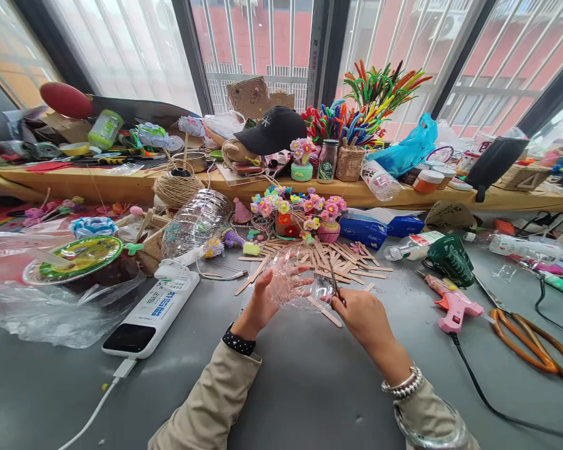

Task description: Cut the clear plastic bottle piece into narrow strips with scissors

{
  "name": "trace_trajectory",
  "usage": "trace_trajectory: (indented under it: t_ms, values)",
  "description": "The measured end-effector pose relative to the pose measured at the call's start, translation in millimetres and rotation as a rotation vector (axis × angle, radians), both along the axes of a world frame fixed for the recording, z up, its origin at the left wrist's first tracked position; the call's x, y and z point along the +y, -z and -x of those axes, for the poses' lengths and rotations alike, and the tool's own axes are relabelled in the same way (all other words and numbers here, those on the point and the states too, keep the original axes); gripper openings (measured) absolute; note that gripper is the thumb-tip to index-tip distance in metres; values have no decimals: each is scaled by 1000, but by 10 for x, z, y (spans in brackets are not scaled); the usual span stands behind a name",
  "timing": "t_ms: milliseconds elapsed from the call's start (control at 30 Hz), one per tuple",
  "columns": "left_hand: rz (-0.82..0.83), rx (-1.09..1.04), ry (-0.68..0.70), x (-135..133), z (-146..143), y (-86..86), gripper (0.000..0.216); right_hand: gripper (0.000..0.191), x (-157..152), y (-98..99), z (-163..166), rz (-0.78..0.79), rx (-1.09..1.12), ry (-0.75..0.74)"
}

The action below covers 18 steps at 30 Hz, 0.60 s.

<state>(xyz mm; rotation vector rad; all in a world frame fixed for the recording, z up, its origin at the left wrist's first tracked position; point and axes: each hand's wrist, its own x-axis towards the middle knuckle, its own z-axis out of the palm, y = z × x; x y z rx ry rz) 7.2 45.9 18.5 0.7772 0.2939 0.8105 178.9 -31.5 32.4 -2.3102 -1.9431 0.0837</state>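
My left hand (276, 290) supports a clear plastic bottle piece (288, 303) above the table. Its fingers are spread and show through the plastic. In my right hand (363, 315) is a pair of small scissors (333, 275), gripped by the handles with the blades pointing up and away from me. The blades are at the right side of the plastic, beside its narrower end (323, 289). Whether they bite into the plastic, I cannot tell. Wooden craft sticks (344, 269) lie in a loose pile just behind and below both hands.
A pink glue gun (455, 306) with a black cord and large orange-handled scissors (535, 344) lie at right. To the left are a white power bank (152, 312) with a cable, a clear plastic bag (70, 319) and a lidded tub (79, 259). Pipe-cleaner flowers (304, 206) stand behind.
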Motion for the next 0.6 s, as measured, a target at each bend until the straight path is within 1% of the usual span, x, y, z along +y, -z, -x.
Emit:
trace_trajectory:
  t_ms: [100, 267, 467, 600]
  values:
    - [12, -3, 30, 13, 7, 27, 74, 44, -7, -1, -16, -11, -9, 11]
    - [-1, 11, 29, 15, 3, 37, 73, 42, -13, -22, -51, -6, -12, -21]
    - [-34, 52, -19, 5, 5, 37, 71, 34, -1, -20, -67, 17, -32, -27]
    - [-38, 48, -27, 3, 4, 53, 71, 36, 10, -21, -54, 34, -44, -20]
